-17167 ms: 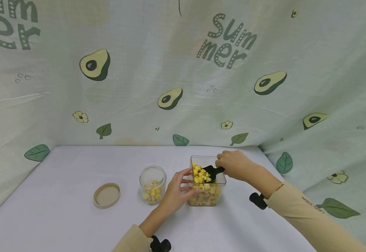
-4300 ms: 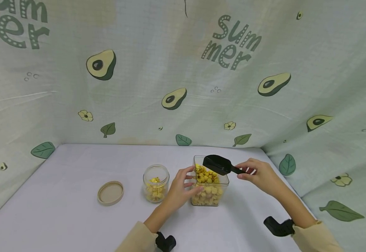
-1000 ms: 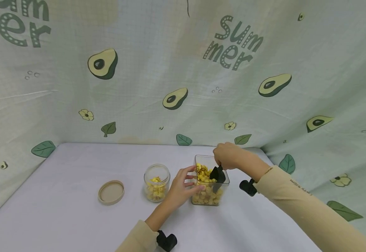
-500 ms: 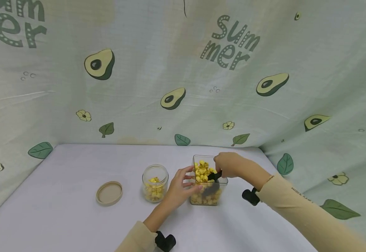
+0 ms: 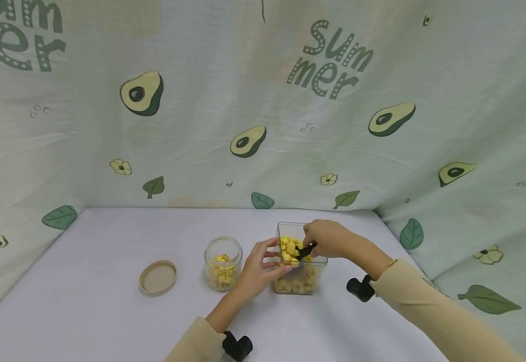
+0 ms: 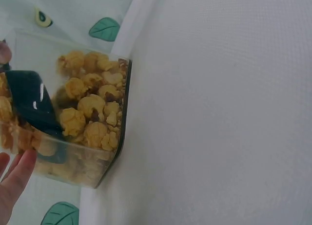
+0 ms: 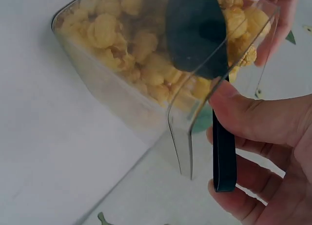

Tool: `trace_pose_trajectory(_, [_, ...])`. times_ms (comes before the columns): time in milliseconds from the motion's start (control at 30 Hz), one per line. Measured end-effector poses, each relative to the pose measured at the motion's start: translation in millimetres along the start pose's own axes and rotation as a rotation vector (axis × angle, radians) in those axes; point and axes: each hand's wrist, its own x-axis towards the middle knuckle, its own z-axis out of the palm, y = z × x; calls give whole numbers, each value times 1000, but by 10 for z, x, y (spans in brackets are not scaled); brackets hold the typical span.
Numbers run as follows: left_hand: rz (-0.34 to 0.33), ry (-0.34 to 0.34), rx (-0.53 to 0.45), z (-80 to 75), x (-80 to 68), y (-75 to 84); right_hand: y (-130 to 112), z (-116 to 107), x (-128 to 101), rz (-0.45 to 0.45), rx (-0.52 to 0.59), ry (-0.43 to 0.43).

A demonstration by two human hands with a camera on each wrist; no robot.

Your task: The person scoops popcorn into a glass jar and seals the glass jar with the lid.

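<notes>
A clear square container of yellow popcorn stands right of the table's middle. My left hand holds its left side, with the thumb on the front wall and fingers along the left wall. Inside, a black scoop is pushed into the popcorn, its bowl seen through the wall in both wrist views. My right hand grips the scoop's handle over the right rim, thumb on top and fingers beneath. Several popcorn pieces lie against the bowl; how full it is stays partly hidden.
A round clear jar, partly filled with popcorn, stands open left of my left hand. Farther left, a round beige lid lies on the white table. A printed cloth hangs behind.
The jar holds more popcorn than 17 seconds ago. The scoop, held above the container about four seconds ago, has gone down into its popcorn and tilted flatter. My left hand has stayed put.
</notes>
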Motion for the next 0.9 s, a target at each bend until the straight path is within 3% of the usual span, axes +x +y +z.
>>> trace_pose_trajectory(133, [10,2,4,19,32,-112,-2,66,-24,0,11,39])
trace_pose_trajectory(333, [-4,-1,-15,37,31,-118,112,106,-134,-6,93,102])
trace_pose_trajectory(633, [33,16,19,46,91,-359,244,172,-285,-13,256,192])
trace_pose_trajectory(900, [20,16,21,41,63,-266,267,246,-368,41,358,234])
